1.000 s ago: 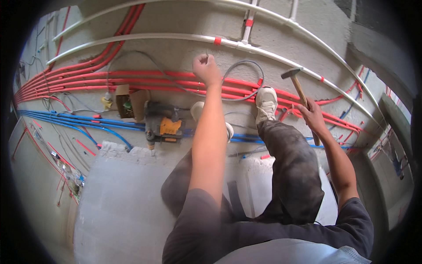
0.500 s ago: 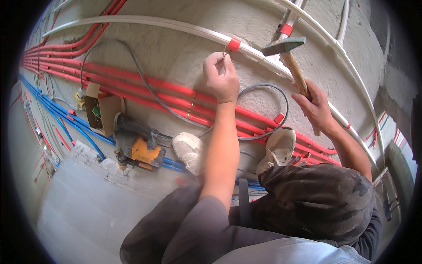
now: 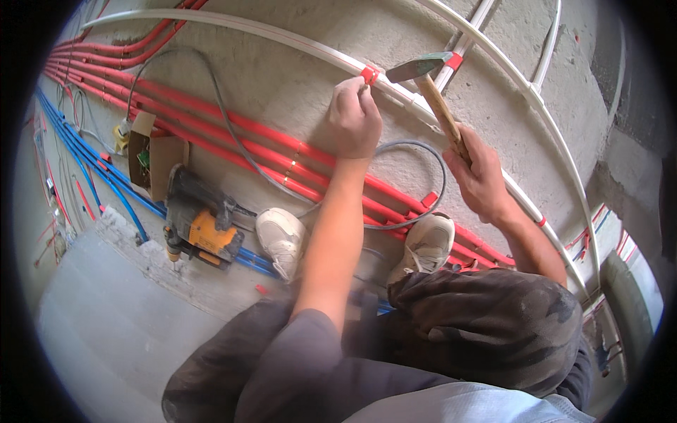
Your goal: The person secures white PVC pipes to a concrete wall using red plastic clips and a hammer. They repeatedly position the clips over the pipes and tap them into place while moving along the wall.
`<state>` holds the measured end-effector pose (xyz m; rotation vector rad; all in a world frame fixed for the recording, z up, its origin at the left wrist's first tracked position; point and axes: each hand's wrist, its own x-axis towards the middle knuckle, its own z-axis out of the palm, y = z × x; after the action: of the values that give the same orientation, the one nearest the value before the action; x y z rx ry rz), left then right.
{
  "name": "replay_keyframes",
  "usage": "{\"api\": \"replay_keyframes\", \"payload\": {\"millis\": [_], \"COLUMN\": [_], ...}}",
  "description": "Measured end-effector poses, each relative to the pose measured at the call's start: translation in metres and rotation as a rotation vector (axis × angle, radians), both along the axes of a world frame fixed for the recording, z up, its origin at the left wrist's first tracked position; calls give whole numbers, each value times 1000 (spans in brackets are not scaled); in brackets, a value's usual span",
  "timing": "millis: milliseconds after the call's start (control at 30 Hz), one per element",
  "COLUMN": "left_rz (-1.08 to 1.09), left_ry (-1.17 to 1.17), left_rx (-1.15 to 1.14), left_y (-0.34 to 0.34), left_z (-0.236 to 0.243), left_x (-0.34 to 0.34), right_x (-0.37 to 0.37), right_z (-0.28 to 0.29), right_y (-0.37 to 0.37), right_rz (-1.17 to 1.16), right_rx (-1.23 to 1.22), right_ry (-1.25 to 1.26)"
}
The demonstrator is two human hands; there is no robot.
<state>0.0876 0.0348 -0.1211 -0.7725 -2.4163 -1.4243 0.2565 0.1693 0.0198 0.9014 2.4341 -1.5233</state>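
Observation:
My left hand [image 3: 355, 120] is closed in a pinch beside a red clip [image 3: 369, 75] on a long white pipe [image 3: 310, 48]. What the fingertips hold is too small to make out now. In my right hand [image 3: 481, 176] is a hammer [image 3: 443, 113], gripped round its wooden handle. The hammer's dark metal head is raised just to the right of the clip, apart from it, over the same white pipe.
Several red pipes [image 3: 271, 156] cross the concrete floor, with a looped grey cable [image 3: 443, 169] over them. A yellow-and-black power drill [image 3: 204, 229] lies left of my shoes [image 3: 281, 240], below an open cardboard box [image 3: 169, 163]. Blue pipes [image 3: 123, 185] run at the left.
The hammer has come left and closer to the red clip, with my right hand moving along. My left hand stays pinched by the clip. The whole view has shifted a little.

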Motion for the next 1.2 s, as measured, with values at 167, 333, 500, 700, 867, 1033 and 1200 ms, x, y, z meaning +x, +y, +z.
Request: {"api": "replay_keyframes", "payload": {"millis": [167, 333, 500, 700, 867, 1033, 1200], "left_rz": [38, 72, 99, 100, 88, -90, -418], "left_ry": [-161, -161, -103, -147, -130, 137, 107], "left_rx": [-44, -70, -64, -101, -61, -108, -363], "left_y": [3, 2, 4, 0, 3, -15, -16], "left_z": [4, 13, 13, 12, 11, 28, 33], "left_x": [2, 2, 1, 2, 2, -44, -104], "right_x": [-6, -11, -11, -14, -15, -17, -18], "right_z": [10, -2, -16, -11, -42, -22, 9], "right_y": [-15, -13, -14, -16, -14, -11, -17], "right_rz": [53, 159, 255, 262, 274, 182, 153], "right_rx": [-8, 126, 279, 312, 308, 249, 304], "right_ry": [53, 139, 232, 184, 31, 202, 396]}}
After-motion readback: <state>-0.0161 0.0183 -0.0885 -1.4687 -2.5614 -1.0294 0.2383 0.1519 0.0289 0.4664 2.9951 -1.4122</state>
